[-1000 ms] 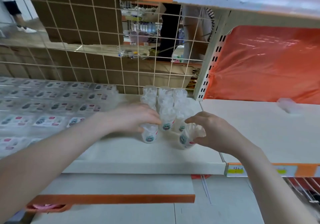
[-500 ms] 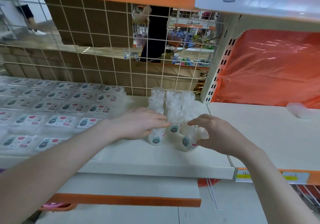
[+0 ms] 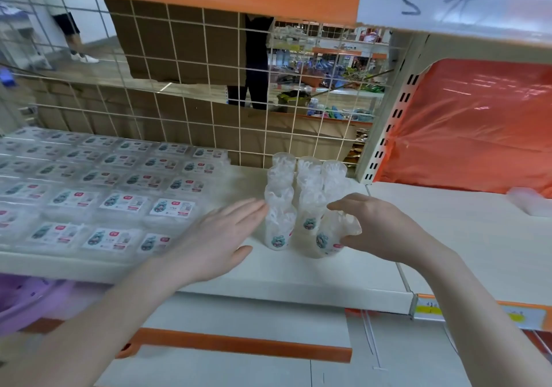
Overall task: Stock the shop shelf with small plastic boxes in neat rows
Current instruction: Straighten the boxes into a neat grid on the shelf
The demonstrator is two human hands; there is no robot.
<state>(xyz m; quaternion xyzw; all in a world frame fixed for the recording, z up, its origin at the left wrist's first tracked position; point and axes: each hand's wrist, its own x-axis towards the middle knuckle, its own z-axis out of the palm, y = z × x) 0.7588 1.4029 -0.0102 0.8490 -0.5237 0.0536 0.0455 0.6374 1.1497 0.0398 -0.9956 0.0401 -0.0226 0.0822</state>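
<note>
The clear plastic tubs (image 3: pixel 301 204) stand in three short rows on the white shelf (image 3: pixel 268 276), near its right end, against the wire mesh back (image 3: pixel 191 94). The right hand (image 3: pixel 385 231) pinches the front right tub (image 3: pixel 328 237), tilted. The left hand (image 3: pixel 215 237) lies spread, fingertips touching the front left tub (image 3: pixel 277 231). Flat labelled boxes (image 3: pixel 98 183) fill the shelf's left part.

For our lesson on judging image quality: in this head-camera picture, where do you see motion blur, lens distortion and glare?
Head view: the left hand and its forearm are smeared by motion, while the right hand looks sharper; the wire grid bows from the wide-angle lens; the orange plastic sheet shows bright glare streaks; the flat labelled boxes soften toward the left edge.
</note>
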